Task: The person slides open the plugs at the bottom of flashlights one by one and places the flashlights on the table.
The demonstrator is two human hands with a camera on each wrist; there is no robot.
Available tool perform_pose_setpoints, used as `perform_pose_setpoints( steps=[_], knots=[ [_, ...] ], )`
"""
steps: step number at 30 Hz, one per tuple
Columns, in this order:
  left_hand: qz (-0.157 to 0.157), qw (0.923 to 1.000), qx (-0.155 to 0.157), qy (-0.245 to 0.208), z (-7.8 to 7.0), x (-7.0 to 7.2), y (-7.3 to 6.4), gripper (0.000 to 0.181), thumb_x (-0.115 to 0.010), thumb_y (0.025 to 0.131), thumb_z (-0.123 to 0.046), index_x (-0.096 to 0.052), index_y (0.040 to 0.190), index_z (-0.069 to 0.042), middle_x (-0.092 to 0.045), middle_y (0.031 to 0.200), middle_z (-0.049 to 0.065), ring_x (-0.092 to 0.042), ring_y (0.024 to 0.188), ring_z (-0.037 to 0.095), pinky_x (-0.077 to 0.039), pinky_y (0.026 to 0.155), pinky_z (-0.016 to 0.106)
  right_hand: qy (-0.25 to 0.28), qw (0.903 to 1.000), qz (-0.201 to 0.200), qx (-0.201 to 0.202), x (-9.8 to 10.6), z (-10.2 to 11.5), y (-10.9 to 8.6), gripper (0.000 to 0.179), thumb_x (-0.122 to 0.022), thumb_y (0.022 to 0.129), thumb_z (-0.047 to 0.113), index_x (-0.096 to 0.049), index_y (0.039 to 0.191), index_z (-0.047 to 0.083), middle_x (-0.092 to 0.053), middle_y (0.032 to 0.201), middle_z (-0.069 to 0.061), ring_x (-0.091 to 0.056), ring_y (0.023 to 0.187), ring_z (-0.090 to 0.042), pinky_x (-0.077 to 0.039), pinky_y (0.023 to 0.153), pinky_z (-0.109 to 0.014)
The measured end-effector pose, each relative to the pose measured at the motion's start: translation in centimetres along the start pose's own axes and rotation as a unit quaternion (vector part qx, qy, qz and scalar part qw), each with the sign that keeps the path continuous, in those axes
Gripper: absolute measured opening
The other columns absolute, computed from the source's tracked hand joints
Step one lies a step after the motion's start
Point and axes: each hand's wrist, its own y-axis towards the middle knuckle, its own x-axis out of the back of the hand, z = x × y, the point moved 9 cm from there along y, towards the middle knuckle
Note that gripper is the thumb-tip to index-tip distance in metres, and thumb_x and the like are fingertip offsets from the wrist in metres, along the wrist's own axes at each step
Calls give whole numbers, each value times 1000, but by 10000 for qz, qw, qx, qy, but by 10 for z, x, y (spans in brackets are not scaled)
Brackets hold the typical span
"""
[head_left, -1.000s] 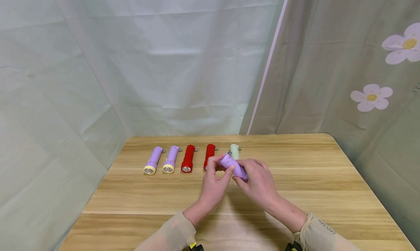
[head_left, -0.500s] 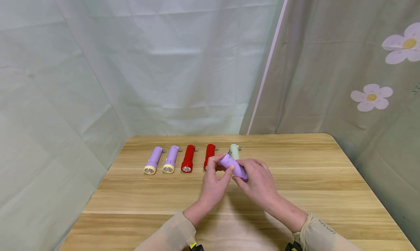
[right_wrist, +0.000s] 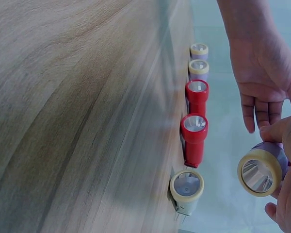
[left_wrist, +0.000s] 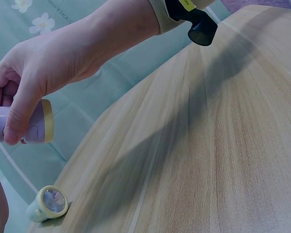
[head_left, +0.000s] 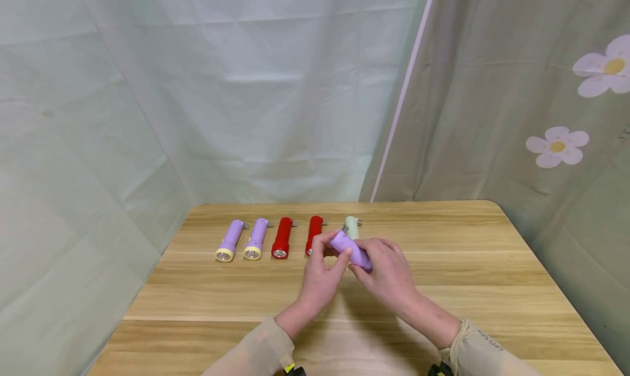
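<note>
A purple flashlight (head_left: 350, 249) is held up over the table, tilted, with its metal plug prongs pointing up and left. My left hand (head_left: 319, 277) pinches the prong end between thumb and fingers. On the lamp end, my right hand (head_left: 390, 269) grips the body with curled fingers and thumb. The head view hides that lamp end behind the right hand. In the right wrist view the flashlight's cream-rimmed lens (right_wrist: 258, 177) faces the camera. Its cream rim (left_wrist: 48, 120) also shows in the left wrist view, beyond the right thumb.
Along the back of the wooden table (head_left: 467, 299) lie two purple flashlights (head_left: 258, 236), two red flashlights (head_left: 283, 236) and a pale green flashlight (head_left: 351, 227), all with prongs pointing right. My hands partly cover the rightmost ones. Fabric curtains (head_left: 295, 92) hang behind the table.
</note>
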Motion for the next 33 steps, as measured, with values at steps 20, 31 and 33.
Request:
perform_pose_setpoints(
  steps=[20,31,33],
  knots=[
    [-14,9999,-41,94,0,-1,-1,46,-69,98,-9,-49,138,-11,-58,124,5,-56,103,24,-49,87,32,3,10000,-3,9,0,0,0,45,-90,79,19,-67,117,10,-72,105,-1,-68,93,-18,-46,101,-47],
    [111,9998,115,150,22,-4,4,50,-69,98,-11,-46,142,-14,-57,128,2,-55,106,21,-51,85,31,6,10000,-1,21,-1,0,0,44,-90,79,19,-68,116,11,-72,104,0,-68,93,-18,-46,101,-47],
    [104,9998,87,174,31,-5,5,51,-70,98,-13,-45,144,-16,-56,129,1,-55,107,20,-51,85,31,13,10000,-5,20,-1,0,0,44,-90,79,19,-68,116,11,-72,104,-1,-68,93,-18,-46,101,-47]
  ],
)
